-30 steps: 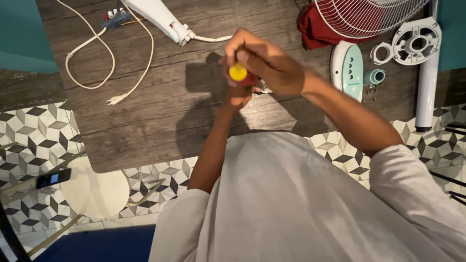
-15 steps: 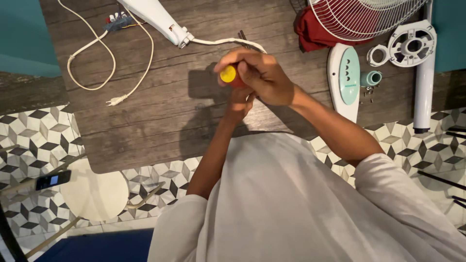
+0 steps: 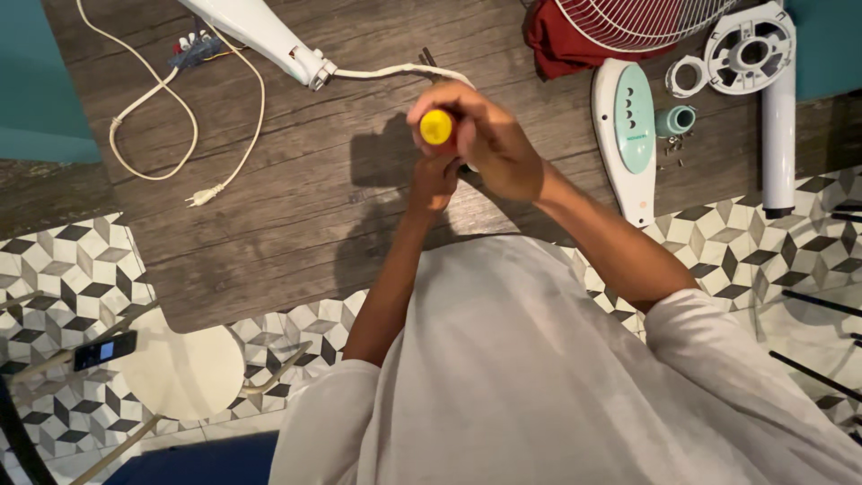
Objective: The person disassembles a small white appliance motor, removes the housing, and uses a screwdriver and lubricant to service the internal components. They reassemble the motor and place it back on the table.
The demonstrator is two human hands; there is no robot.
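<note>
Head view looked straight down on a yellow-capped screwdriver handle (image 3: 436, 127), held upright above the middle of a dark wooden board (image 3: 269, 224) that lay on a patterned tile floor (image 3: 54, 269). The right hand (image 3: 485, 135) was wrapped around the handle, fingers closed tight on it, so only the round yellow end showed. The left hand (image 3: 433, 180) sat just below and under the right one; it seemed to be steadying whatever the tool's tip met, but that part was hidden, and I could not tell whether its fingers were closed on anything.

Just beyond the hands, a white cable (image 3: 395, 72) ran from behind the right hand to a white fan neck piece (image 3: 260, 31) near the board's far edge. A second white power cord with a plug (image 3: 202, 193) looped across the board's left part. To the right lay a white control panel with a pale green face (image 3: 628, 126), with a small teal knob (image 3: 678, 119) and a few loose screws (image 3: 675, 148) beside it. Farther off were a white wire fan guard (image 3: 637, 22) over a red cloth (image 3: 557, 45), a round white motor housing (image 3: 750, 49) and a white pole (image 3: 778, 144). A round cream stool (image 3: 180, 368) stood on the tiles at lower left.
</note>
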